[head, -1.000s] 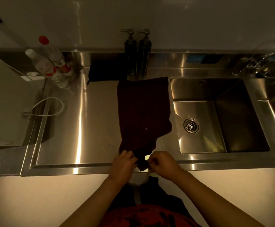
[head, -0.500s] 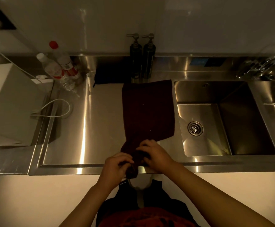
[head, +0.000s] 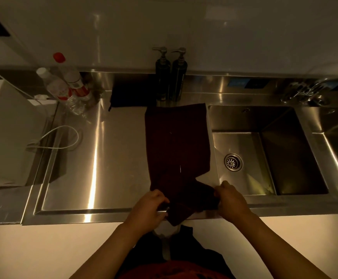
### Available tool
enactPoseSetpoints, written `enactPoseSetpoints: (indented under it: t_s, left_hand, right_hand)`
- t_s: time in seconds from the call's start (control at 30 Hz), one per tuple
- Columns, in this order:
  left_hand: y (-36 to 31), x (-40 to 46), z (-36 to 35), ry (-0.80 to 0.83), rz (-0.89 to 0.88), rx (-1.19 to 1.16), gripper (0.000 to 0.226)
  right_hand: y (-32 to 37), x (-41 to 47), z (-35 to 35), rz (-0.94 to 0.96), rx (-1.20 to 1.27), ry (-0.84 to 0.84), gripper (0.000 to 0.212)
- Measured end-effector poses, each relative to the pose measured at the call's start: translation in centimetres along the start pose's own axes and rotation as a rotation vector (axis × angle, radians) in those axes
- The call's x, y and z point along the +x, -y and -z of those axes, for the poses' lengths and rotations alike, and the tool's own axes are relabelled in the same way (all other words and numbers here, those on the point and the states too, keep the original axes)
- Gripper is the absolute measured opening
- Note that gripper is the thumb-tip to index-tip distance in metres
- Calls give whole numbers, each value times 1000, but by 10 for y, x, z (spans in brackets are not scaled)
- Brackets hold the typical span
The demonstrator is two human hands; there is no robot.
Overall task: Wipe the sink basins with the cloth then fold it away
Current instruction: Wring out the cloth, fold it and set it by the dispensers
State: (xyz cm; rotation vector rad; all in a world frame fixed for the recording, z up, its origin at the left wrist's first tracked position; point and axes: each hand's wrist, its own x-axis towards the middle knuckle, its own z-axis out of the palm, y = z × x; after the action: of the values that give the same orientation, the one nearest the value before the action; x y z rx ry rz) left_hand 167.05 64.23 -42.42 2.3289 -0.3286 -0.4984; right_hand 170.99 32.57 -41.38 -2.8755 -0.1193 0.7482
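On the steel counter [head: 103, 158] just left of the sink basin [head: 264, 150], a dark maroon cloth [head: 176, 141] is laid out flat, its far edge reaching the two pump bottles [head: 171, 77] at the back wall and its near end bunched at the counter's front lip. That near end is gripped on its left side by the left hand [head: 150, 206], fingers curled closed around the fabric, and pinched on its right side by the right hand [head: 231, 200]. A corner of cloth is seen hanging over the front edge between the hands. Two plastic water bottles [head: 63, 85] are stood at the back left, beside a white cable [head: 63, 137].
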Motion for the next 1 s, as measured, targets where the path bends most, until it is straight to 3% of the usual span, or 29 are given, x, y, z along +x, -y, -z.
enactPoseSetpoints:
  t_s: [0.07, 0.17, 0.23, 0.33, 0.43, 0.6, 0.67, 0.73, 0.8, 0.9, 1.0]
  left_hand:
    - [-2, 3, -13, 162, -42, 166, 54]
    - [-11, 9, -30, 228, -70, 328, 67]
    - [-19, 12, -40, 225, -62, 363, 70]
    - [-27, 18, -48, 150, 64, 217, 74]
    - [-23, 23, -46, 153, 60, 194, 58]
    - [-11, 17, -33, 124, 7, 105, 25]
    - [-11, 11, -27, 102, 4, 6, 18]
    - [-16, 5, -19, 79, 47, -90, 18]
    - [-21, 0, -12, 61, 109, -168, 23]
    - [-24, -4, -3, 62, 137, -243, 34]
    - [-21, -10, 8, 28, 158, -271, 49]
  right_hand:
    - [-1, -1, -4, 8, 10, -29, 51]
    - [9, -1, -8, 219, 149, -39, 65]
    - [17, 0, -11, 292, 164, -4, 62]
    - [23, 4, -19, 269, 182, 49, 39]
    - [26, 10, -19, 231, 213, 26, 22]
    - [19, 12, -10, 202, 325, -66, 17]
    - [17, 8, -10, 268, 287, 57, 32]
    - [19, 2, -14, 351, 175, 187, 62]
    - [22, -3, -23, 401, 67, 188, 79]
    - [26, -7, -31, 402, 99, 31, 48]
    - [27, -8, -25, 312, 211, -22, 35]
